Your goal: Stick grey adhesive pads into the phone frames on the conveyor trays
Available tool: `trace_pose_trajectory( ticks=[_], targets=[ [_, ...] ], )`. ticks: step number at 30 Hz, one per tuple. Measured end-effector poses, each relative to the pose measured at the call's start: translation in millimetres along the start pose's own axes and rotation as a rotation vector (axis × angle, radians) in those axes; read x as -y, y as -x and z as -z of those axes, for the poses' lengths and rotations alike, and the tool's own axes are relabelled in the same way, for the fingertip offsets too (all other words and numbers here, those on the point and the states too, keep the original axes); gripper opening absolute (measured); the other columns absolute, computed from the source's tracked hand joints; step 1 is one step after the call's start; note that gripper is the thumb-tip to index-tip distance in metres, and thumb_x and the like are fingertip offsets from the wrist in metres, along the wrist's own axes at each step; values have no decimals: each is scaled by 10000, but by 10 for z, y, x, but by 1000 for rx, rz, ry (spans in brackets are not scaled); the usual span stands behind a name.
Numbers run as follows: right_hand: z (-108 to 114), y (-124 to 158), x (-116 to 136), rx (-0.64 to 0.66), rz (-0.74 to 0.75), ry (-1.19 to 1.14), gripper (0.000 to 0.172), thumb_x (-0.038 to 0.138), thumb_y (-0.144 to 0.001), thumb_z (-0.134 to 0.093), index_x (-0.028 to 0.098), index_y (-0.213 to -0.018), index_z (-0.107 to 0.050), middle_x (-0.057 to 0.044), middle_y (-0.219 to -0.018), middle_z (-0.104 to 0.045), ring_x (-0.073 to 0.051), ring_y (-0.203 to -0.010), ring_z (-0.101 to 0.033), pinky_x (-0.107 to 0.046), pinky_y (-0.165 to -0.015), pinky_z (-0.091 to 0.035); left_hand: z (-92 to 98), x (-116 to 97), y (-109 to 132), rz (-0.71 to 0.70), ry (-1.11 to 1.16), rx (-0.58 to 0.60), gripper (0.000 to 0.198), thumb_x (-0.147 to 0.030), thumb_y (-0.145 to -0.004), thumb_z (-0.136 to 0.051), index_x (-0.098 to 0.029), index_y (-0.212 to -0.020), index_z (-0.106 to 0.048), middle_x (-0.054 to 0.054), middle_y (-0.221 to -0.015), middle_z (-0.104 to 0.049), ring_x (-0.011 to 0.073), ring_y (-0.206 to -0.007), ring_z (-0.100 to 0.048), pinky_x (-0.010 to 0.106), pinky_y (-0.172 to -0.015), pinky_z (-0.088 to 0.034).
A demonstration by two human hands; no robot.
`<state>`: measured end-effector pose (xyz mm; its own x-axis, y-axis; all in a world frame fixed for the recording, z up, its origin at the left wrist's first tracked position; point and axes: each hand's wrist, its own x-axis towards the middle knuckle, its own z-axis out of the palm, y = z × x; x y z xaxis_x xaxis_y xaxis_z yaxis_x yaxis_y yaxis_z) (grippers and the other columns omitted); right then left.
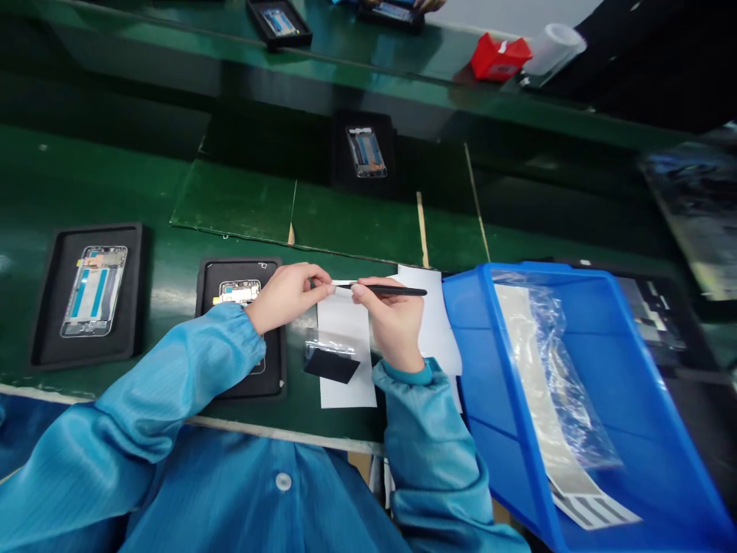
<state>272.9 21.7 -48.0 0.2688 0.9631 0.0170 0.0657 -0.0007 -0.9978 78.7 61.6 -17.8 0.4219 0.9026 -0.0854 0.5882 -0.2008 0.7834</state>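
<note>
Left hand (286, 296) closed, pinching narrow white strip (342, 283); right hand (391, 322) closed around slim black tweezers (391, 289), tips at strip. Both hands above white paper sheets (344, 361) on green-topped desk (97, 184). Black rectangular tray (242, 263) with phone frame (237, 292) under left forearm. Blue plastic bin (576, 361) at right, red box (500, 57) on far green bench.

The green workbench (97, 177) carries black trays (86, 234), white paper sheets (345, 369) and a blue plastic bin (507, 399), while a farther green bench (173, 23) holds a red box (500, 57) and a white roll (553, 52).
</note>
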Motion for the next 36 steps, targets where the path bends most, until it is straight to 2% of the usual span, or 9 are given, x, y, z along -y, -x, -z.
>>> trace_pose_trajectory(
  ticks=[4, 8, 16, 23, 36],
  targets=[
    [-82, 183, 194, 15, 22, -11, 178, 327, -709, -868, 234, -822, -765, -29, -800, -754, -209, -735, -715, -357, -685, -596, 107, -23, 201, -31, 157, -32, 137, -292, -880, -636, -194, -861, -729, -18, -753, -670, 114, -651, -552, 232, -599, -423],
    [-163, 328, 291, 12, 23, -15, 179, 345, -731, -851, 245, -851, -763, -39, -842, -764, -228, -773, -734, -386, -715, -621, 222, 10, 402, -53, 146, -48, 120, -254, -890, -620, -194, -857, -719, -13, -795, -686, 111, -669, -548, 237, -638, -429],
    [-407, 505, 381, 150, -50, -1, 193, 342, -730, -855, 247, -863, -753, -36, -843, -772, -216, -734, -743, -362, -685, -642, 405, 145, 709, -86, 133, -44, 126, -251, -936, -597, -207, -873, -696, -9, -850, -678, 120, -748, -592, 238, -669, -445],
    [-596, 540, 368, 179, -65, -2, 183, 341, -713, -867, 253, -829, -756, -26, -816, -769, -211, -741, -745, -338, -675, -641, 462, 254, 830, -124, 110, -64, 96, -216, -939, -607, -214, -888, -689, -17, -889, -690, 117, -804, -620, 229, -694, -455],
    [-710, 531, 405, 188, -90, 17, 174, 305, -709, -870, 239, -829, -763, -29, -815, -777, -201, -730, -748, -312, -667, -631, 508, 397, 870, -139, 120, -83, 104, -230, -946, -606, -197, -890, -687, -3, -891, -691, 124, -783, -621, 239, -700, -464]
  ],
)
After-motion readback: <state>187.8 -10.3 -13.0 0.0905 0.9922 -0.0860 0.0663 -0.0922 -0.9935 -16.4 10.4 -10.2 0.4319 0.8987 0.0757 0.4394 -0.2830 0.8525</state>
